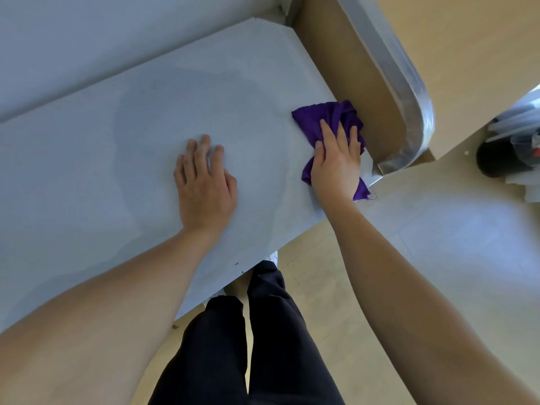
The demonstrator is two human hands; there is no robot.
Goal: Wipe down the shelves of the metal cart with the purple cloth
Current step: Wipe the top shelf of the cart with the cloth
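Observation:
The metal cart's top shelf (122,147) is a pale grey-blue sheet that fills the left and middle of the view. A crumpled purple cloth (336,115) lies at the shelf's right edge. My right hand (336,159) presses flat on the cloth, fingers together, with cloth showing beyond the fingertips and beside the wrist. My left hand (204,179) rests palm down on the bare shelf, fingers slightly spread, holding nothing. A faint damp patch shows on the shelf around my left hand.
The cart's curved metal handle (409,92) rises just right of the cloth. Tan floor lies beyond and below. Dark cluttered items (514,153) sit at the far right. My legs in dark trousers (263,346) stand against the shelf's near edge.

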